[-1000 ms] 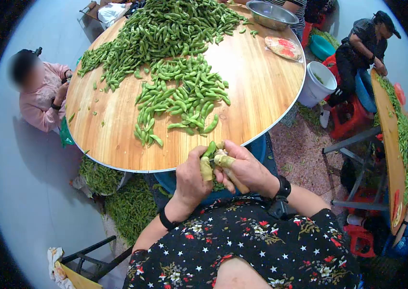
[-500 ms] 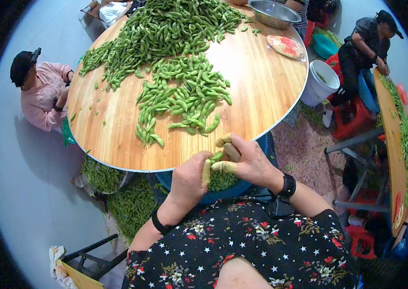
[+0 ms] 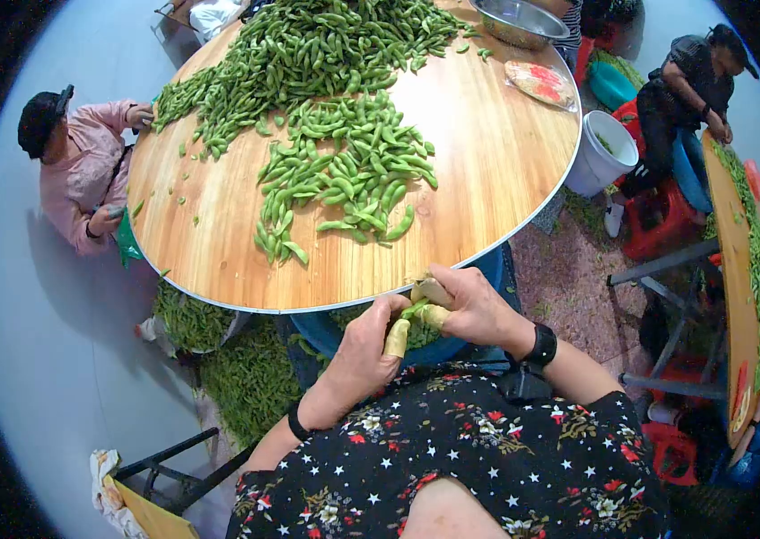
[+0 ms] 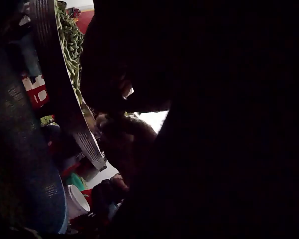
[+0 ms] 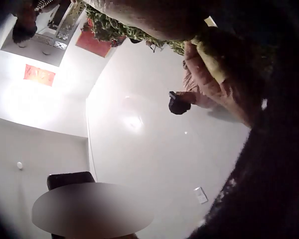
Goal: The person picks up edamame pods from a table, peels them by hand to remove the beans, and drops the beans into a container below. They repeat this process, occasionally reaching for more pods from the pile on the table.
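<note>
In the head view both hands meet just off the near edge of the round wooden table (image 3: 452, 216), above a blue tub (image 3: 317, 331). Between the fingertips is a green pod (image 3: 416, 310); the left hand (image 3: 364, 349) pinches its left side and the right hand (image 3: 478, 308) its right side. Yellowish coverings wrap several fingertips. Shelled green beans (image 3: 422, 334) lie in the tub below. Loose pods (image 3: 344, 180) are spread on the table beyond the hands. The left wrist view is mostly dark; the right wrist view shows a hand with a yellow fingertip covering (image 5: 212, 62).
A big pod heap (image 3: 308, 54), a metal bowl (image 3: 522, 22) and a flat packet (image 3: 541, 83) are on the table. A white bucket (image 3: 602, 153) stands right of it. More pods (image 3: 250, 386) lie on the floor. One person (image 3: 83, 171) sits left, another (image 3: 689, 85) right.
The hands have come closer together around the pod, and the right fingers have lowered. The person on the left has moved one hand to the table edge and lowered the other.
</note>
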The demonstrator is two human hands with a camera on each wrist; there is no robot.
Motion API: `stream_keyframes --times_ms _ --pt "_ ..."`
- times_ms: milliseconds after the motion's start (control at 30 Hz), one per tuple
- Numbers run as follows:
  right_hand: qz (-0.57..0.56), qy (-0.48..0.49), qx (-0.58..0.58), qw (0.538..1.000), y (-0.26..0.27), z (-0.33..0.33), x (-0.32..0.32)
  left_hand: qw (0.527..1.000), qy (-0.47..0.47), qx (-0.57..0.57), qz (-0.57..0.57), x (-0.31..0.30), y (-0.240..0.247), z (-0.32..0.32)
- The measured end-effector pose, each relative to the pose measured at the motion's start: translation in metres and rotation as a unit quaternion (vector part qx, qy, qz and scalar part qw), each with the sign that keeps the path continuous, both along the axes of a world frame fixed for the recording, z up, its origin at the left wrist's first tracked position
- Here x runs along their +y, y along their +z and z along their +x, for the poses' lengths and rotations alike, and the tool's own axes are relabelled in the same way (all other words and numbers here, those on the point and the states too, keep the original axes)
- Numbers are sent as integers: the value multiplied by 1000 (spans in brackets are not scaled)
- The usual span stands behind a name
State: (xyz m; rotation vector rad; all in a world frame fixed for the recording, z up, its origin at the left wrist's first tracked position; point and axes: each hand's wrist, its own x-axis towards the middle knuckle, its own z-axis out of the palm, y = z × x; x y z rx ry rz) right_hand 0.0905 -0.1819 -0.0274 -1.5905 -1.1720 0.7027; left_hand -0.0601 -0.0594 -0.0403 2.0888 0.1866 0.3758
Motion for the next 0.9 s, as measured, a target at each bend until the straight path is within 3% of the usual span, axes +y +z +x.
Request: stream_keyframes --times_ms 200,367,800,900 --pt "20 -25 -84 996 1 -1 -1 998 0 -13 -60 -2 -13 5" --pt "4 20 -123 992 -2 -2 0 997 16 33 -68 -4 -23 8" --pt "8 66 -117 991 1 -12 6 999 46 22 -18 -8 -39 10" --pt "-22 62 -106 992 1 -12 5 997 39 16 -68 -7 -42 11"
